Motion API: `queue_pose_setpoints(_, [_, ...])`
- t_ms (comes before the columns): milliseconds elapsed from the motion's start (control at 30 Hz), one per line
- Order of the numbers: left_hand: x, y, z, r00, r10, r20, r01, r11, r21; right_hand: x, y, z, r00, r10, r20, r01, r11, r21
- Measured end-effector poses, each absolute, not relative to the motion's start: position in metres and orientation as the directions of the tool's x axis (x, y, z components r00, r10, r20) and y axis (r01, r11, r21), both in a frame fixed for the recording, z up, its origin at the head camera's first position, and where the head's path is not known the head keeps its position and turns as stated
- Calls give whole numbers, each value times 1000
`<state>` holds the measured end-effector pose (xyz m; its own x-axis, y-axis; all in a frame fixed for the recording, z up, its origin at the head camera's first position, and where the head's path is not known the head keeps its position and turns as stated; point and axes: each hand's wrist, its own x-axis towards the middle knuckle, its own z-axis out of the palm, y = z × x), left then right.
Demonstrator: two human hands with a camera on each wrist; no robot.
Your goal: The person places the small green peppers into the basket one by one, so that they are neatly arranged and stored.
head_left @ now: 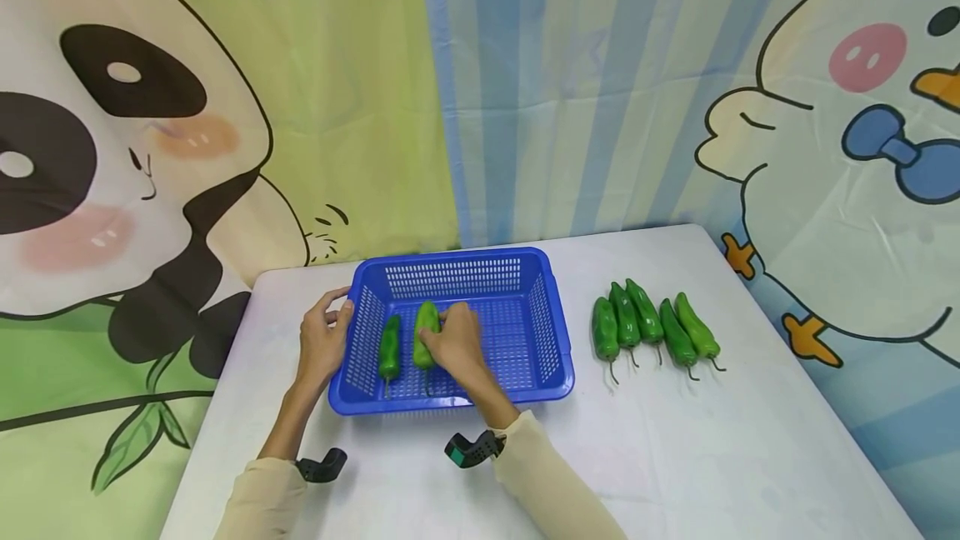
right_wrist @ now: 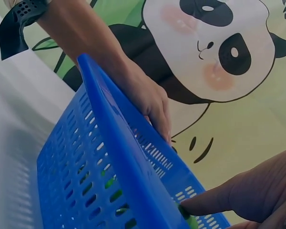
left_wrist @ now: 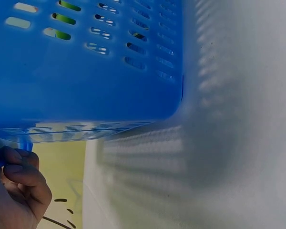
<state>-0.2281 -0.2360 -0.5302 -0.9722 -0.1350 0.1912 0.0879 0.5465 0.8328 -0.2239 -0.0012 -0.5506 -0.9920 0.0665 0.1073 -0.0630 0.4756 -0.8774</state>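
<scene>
A blue plastic basket (head_left: 517, 332) with slotted walls stands on the white table. My left hand (head_left: 321, 344) grips its left rim; in the left wrist view the fingers (left_wrist: 26, 179) curl at the rim's edge. Inside the basket, my right hand (head_left: 456, 344) pinches a light green pepper (head_left: 426, 323), its stem toward me. To the left of that one, a darker green pepper (head_left: 389, 348) lies on the basket floor. In the right wrist view, the basket wall (right_wrist: 119, 157) hides most of the peppers, and the right thumb or finger (right_wrist: 214, 198) touches green at the rim.
Several green peppers lie in a row on the table right of the basket, among them a dark one (head_left: 605, 327) and a lighter one (head_left: 696, 325). A cartoon-printed curtain (head_left: 502, 98) hangs behind the white table (head_left: 675, 457).
</scene>
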Motion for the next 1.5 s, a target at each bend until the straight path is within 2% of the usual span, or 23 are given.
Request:
queue_pose_setpoints(100, [-227,-236,-530,-972,-137,189,86,545,834,-246,-9,-592,-993,75,91,-44,480,-876])
queue_pose_setpoints(167, [-227,-236,-530,-973,-136,186,84,544,835,-252,-12,-601,-995,80,51,-7,478,-878])
queue_pose_setpoints(267, [-227,-236,-529,-973,-135,189,89,536,839,-260,-17,-613,-994,95,62,-5,513,-858])
queue_pose_setpoints(367, [-227,-236,-529,-973,-130,192,97,526,845,-261,-22,-610,-992,106,64,4,545,-838])
queue_pose_setpoints(533, [-226,-235,-528,-975,-122,185,96,522,848,-240,-30,-580,-990,119,76,11,600,-800])
queue_pose_setpoints(633, [-225,-236,-529,-977,-126,171,79,529,845,-233,-29,-565,-995,86,50,8,571,-821])
queue_pose_setpoints(700, [-225,-237,-529,-978,-130,164,70,536,841,-228,-31,-564,-993,82,90,-26,581,-814])
queue_pose_setpoints(767, [-225,-238,-529,-977,-137,164,66,538,841,-227,-32,-554,-998,55,40,-2,568,-823])
queue_pose_setpoints(867, [-226,-239,-528,-976,-134,169,72,537,841,-236,-39,-565,-995,77,60,-2,595,-804])
queue_pose_setpoints(1033, [-228,-236,-529,-978,-124,169,78,534,842,-252,-44,-581,-996,81,24,27,573,-819])
queue_pose_setpoints(1067, [-228,-236,-529,-978,-126,168,76,534,842,-247,-46,-574,-995,88,50,12,590,-807])
queue_pose_setpoints(1167, [-226,-235,-528,-977,-134,167,68,545,835,-250,-49,-576,-997,68,26,20,599,-800])
queue_pose_setpoints(1233, [-225,-236,-527,-977,-137,165,62,553,831,-255,-53,-586,-997,61,43,2,592,-806])
queue_pose_setpoints(1500, [-226,-238,-528,-978,-119,170,77,554,829,-256,-52,-587,-1000,10,-16,19,594,-804])
